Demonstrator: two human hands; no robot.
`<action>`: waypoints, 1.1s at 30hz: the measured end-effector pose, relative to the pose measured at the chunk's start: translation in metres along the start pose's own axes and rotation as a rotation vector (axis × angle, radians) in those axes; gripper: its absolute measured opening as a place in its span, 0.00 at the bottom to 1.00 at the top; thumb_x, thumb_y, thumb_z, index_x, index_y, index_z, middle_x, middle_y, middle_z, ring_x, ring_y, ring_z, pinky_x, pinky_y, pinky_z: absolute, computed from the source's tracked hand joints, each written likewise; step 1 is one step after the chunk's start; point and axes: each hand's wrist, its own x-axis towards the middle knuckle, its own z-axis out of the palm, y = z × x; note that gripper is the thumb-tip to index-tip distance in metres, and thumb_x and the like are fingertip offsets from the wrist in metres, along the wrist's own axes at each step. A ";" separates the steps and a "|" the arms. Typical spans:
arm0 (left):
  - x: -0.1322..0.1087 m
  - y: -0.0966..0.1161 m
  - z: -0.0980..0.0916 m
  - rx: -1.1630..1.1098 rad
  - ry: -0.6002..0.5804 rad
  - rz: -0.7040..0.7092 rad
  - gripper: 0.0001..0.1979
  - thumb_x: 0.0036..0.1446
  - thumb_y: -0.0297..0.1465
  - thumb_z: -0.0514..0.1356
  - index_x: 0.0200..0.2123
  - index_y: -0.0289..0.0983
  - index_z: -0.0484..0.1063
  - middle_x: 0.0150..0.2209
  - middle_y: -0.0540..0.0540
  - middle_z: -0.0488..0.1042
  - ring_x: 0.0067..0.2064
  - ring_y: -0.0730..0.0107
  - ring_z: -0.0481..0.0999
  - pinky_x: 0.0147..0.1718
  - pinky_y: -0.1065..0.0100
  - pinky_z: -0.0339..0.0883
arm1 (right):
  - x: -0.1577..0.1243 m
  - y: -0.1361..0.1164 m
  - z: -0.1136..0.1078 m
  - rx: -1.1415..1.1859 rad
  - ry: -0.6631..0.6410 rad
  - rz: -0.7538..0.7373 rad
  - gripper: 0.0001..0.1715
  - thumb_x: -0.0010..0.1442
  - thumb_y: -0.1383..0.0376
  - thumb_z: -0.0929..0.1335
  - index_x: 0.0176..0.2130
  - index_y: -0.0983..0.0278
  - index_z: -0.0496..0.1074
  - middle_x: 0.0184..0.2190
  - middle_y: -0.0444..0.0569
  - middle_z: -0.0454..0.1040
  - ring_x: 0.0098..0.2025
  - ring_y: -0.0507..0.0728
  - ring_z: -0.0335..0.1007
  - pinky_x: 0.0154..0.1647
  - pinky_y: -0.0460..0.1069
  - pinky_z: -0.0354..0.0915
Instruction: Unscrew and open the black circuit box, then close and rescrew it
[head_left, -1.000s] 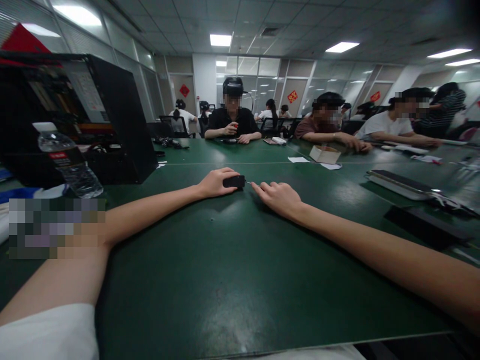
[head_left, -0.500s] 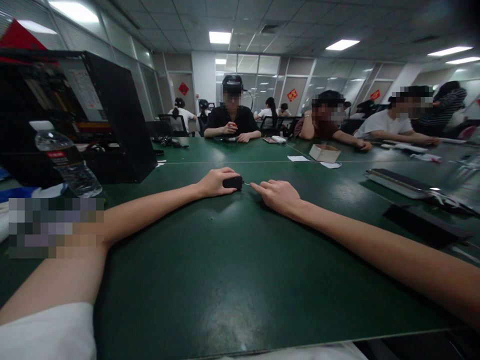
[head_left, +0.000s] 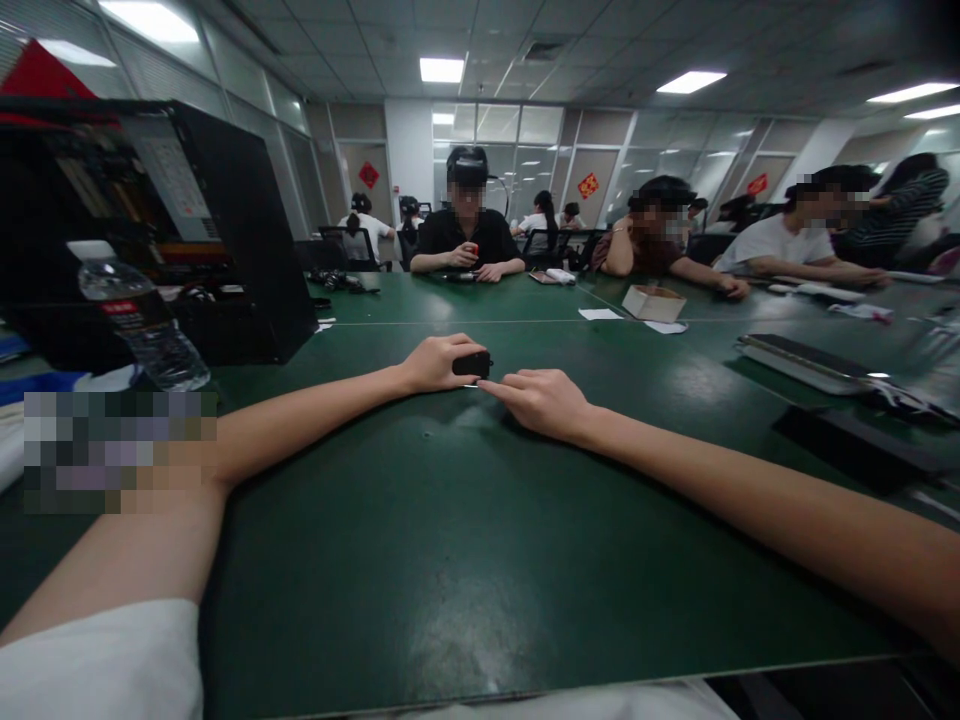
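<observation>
My left hand (head_left: 431,362) rests on the green table (head_left: 450,540) with its fingers closed around a small black object (head_left: 472,364). My right hand (head_left: 541,401) lies just to the right of it, fingers curled, with the fingertips touching the near right end of the black object. In earlier frames a thin metal part stuck out of that end; it is hidden under my right fingers now.
A water bottle (head_left: 139,320) and a black case (head_left: 202,230) stand at the left. A small cardboard box (head_left: 652,302) and papers lie beyond my hands. Flat dark devices (head_left: 802,357) lie at the right. Several people sit along the far side.
My right hand has slid left until its fingertips meet the black object, covering the thin metal part. My left hand keeps its hold.
</observation>
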 end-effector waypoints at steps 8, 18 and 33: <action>0.000 0.003 -0.001 0.023 0.001 -0.030 0.25 0.58 0.41 0.65 0.57 0.41 0.75 0.52 0.42 0.79 0.49 0.57 0.81 0.47 0.62 0.73 | -0.009 0.011 0.000 -0.029 -0.115 0.323 0.27 0.71 0.64 0.57 0.65 0.56 0.67 0.47 0.51 0.79 0.37 0.58 0.76 0.31 0.49 0.60; -0.001 0.003 -0.001 0.068 -0.004 -0.026 0.25 0.58 0.42 0.65 0.57 0.40 0.75 0.52 0.43 0.79 0.49 0.57 0.81 0.46 0.63 0.73 | -0.006 0.009 -0.003 -0.036 -0.134 0.316 0.28 0.71 0.65 0.57 0.67 0.57 0.65 0.47 0.52 0.79 0.40 0.59 0.76 0.31 0.49 0.62; 0.000 0.006 -0.002 0.065 -0.011 -0.032 0.24 0.58 0.42 0.64 0.56 0.41 0.75 0.53 0.43 0.78 0.49 0.57 0.81 0.46 0.63 0.72 | -0.007 0.009 -0.002 -0.061 -0.127 0.315 0.27 0.71 0.64 0.57 0.66 0.55 0.65 0.48 0.49 0.79 0.40 0.59 0.77 0.30 0.49 0.61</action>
